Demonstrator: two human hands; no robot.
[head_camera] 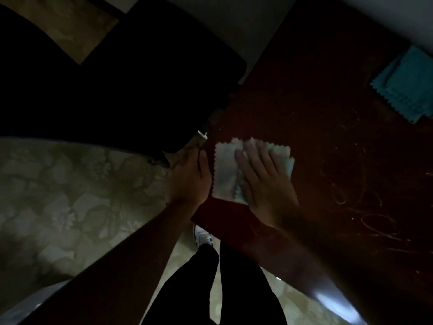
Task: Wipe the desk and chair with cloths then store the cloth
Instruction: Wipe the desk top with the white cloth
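White cloth (pixel 226 174) lies under the flat, open right hand (pixel 264 181) on the worktop (pixel 328 160); press evenly and slide toward the far blue cloths (pixel 405 85), left hand (pixel 189 179) open, steadying the edge.

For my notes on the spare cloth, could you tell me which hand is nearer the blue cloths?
The right hand, flat on the white cloth, is nearer the blue cloths; the left hand is farther, at the desk's edge.

The dark red-brown bench (pixel 328 148), its top marked with pale scratches, carries a white cloth (pixel 226 170) with zigzag edges lying flat at its near left corner and a folded blue cloth (pixel 407 85) by its far right edge.
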